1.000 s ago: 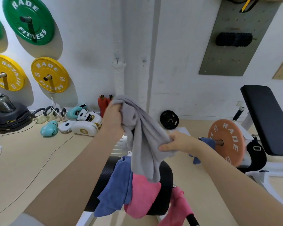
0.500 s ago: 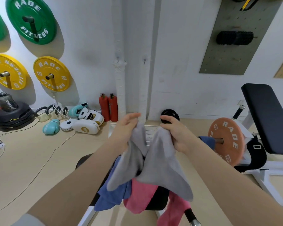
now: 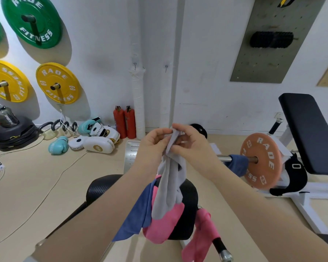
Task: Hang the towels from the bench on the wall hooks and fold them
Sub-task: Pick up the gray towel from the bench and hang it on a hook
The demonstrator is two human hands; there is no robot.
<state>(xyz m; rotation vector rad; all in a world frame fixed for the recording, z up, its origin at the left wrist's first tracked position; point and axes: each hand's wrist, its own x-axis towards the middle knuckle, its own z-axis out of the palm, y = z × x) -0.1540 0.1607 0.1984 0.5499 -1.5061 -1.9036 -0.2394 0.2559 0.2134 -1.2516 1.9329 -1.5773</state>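
Note:
A grey towel (image 3: pixel 169 188) hangs in the air above the black bench pad (image 3: pixel 100 188). My left hand (image 3: pixel 152 146) and my right hand (image 3: pixel 189 143) pinch its top edge together, fingertips nearly touching. Below it, a blue towel (image 3: pixel 134 216) and a pink towel (image 3: pixel 163 222) drape over the bench. A second pink towel (image 3: pixel 201 235) hangs on the handle at the bench's right. Two small wall hooks (image 3: pixel 135 64) (image 3: pixel 166 67) sit bare on the white wall above.
Green and yellow weight plates (image 3: pixel 57 83) hang on the left wall. Boxing gloves and pads (image 3: pixel 92 142) lie on the floor beside two red extinguishers (image 3: pixel 124 121). At the right stands another bench (image 3: pixel 309 133) with an orange plate (image 3: pixel 261 159) and a blue cloth (image 3: pixel 237 164) on its bar.
My hands have come together and risen slightly, gathering the grey towel's top edge into one bunch. The towel now hangs narrow instead of spread between them.

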